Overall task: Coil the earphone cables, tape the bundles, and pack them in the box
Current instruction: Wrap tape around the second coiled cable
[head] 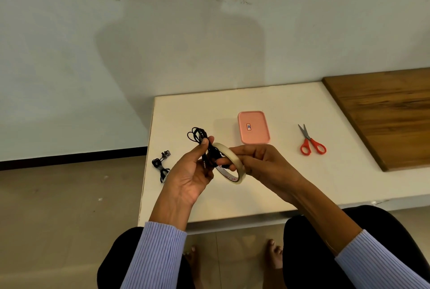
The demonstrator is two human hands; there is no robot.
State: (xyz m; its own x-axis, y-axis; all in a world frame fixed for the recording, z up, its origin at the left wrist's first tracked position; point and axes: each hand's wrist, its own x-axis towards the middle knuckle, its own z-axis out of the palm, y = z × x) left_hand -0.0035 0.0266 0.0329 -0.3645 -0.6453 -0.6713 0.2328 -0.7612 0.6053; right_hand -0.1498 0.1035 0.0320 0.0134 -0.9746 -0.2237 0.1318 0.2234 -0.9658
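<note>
Two hands meet: left hand (193, 172) pinches the coiled cable (200, 137), running twelve to six; right hand (260, 163) grips the tape roll (232, 163), touching it at three o'clock.

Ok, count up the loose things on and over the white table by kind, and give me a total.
Earphone bundles: 2, one in the left hand at, one lying on the table at
Tape roll: 1, in the right hand at
Pink box: 1
Scissors: 1
Total: 5
</note>
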